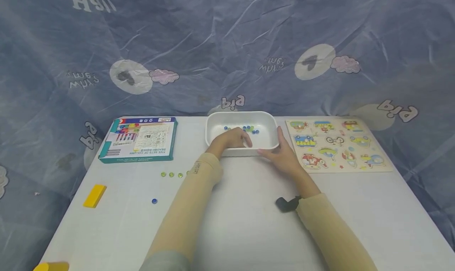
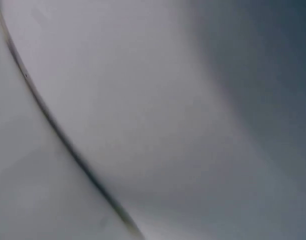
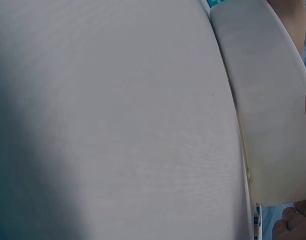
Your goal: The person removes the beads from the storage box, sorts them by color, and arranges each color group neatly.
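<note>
1. Currently the white tray sits on the worktop, near its far edge, with a loose group of blue and green beads on its floor.
2. The left hand reaches over the tray's near rim, its fingers bent down inside, close to the beads; I cannot tell whether they pinch one.
3. The right hand grips the tray at its right near corner, thumb on the near side and fingers spread along the right side.
4. Outside the tray, to its left and nearer the person, green beads lie in a row; the last is partly hidden by the left sleeve.
5. One blue bead lies alone, farther from the tray than that row.
6. As I judge it, the work is partway along: a few beads are out on the worktop, while several blue ones and at least one green lie in the tray. How many the left hand covers is hidden.
7. Left of the tray are a box and, nearer the person, a yellow block; right of it lies a puzzle board.
</note>
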Motion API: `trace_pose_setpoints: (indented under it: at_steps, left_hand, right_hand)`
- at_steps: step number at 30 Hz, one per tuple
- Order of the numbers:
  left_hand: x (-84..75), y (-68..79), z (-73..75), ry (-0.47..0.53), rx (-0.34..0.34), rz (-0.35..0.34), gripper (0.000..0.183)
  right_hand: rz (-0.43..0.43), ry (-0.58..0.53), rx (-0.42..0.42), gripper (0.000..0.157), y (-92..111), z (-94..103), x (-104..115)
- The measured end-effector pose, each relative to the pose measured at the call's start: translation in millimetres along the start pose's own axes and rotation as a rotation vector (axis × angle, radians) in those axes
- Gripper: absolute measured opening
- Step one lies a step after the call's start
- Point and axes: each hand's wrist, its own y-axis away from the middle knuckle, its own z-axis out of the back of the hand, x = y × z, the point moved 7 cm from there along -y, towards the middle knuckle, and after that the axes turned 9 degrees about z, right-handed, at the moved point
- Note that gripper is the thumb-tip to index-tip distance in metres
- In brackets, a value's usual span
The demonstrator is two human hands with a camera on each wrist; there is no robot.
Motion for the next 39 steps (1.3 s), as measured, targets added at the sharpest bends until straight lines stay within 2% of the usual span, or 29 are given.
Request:
trace_pose_setpoints:
  at_steps: [4,10,17,25,30,35,39]
  left_hand:
    - [-8.5,-5.9,-2.8,-0.021,-0.012,-0.062,0.025]
    - [-22.6,-11.1,-10.7,-0.034,0.016,-0.121,0.029]
    - [-28.7,-16.5,-18.9,0.002,0.044,-0.081,0.023]
    - [-36.2,-14.6,-19.4,-0.006,0.018,-0.098,0.022]
    - [-36.7,-12.9,-19.5,0.007,0.005,-0.076,0.019]
    - [-39.3,-14.1,-17.6,0.038,-0.023,-0.111,0.014]
    - [-44.2,-14.5,-10.9,0.081,-0.077,-0.149,0.014]
  right_hand:
    - [0.003,-0.01,0.006,0.118,0.9,-0.1,1.0]
    - [0.005,-0.031,0.014,0.115,2.1,-1.5,4.1]
    - [-0.008,-0.033,0.014,0.115,2.0,-2.2,1.0]
    - [-0.01,-0.032,0.016,0.113,2.0,-1.2,-2.9]
    - [-0.013,-0.027,0.018,0.114,2.4,-1.4,-3.3]
    - [-0.012,-0.017,0.014,0.115,1.4,-0.9,-4.1]
    - [-0.008,-0.02,0.015,0.115,0.2,-0.4,-5.7]
